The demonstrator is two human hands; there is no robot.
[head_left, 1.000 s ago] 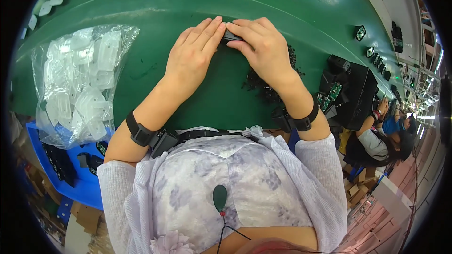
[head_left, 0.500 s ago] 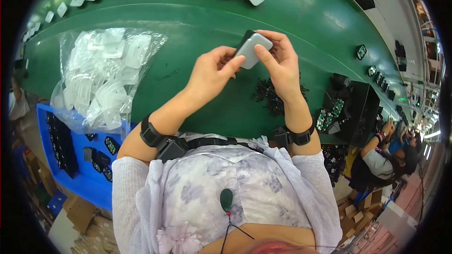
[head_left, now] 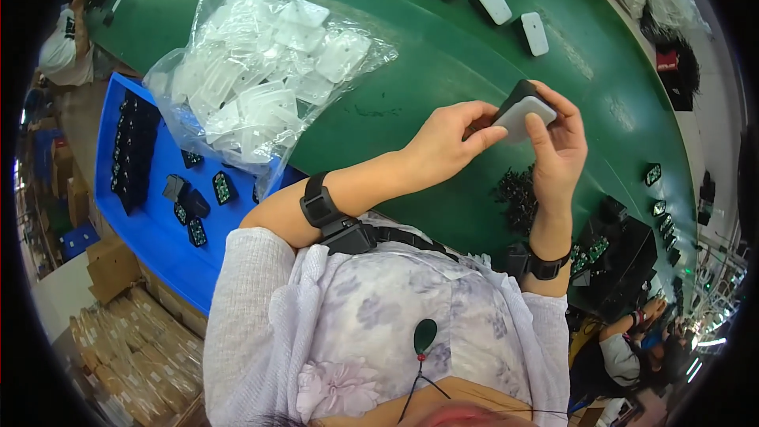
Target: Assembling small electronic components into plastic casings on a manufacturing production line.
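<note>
Over the green table, both hands hold a small black plastic case with a whitish translucent cover on its face. My left hand pinches its lower left edge between thumb and fingers. Around the far right side curl the fingers of my right hand, its thumb pressing on the cover. My fingers hide part of the case. A pile of small black parts lies beside my right wrist. Left of my hands, a clear plastic bag holds many similar pale covers.
Finished-looking cases with white tops stand in a row at the far side. A blue bin with black cases and circuit boards sits at left. At right are a black box and a row of circuit boards. Other people work at both sides.
The view has swung, so the table, bag and hands all appear further right. Both hands keep hold of the case, and more of its black side shows now.
</note>
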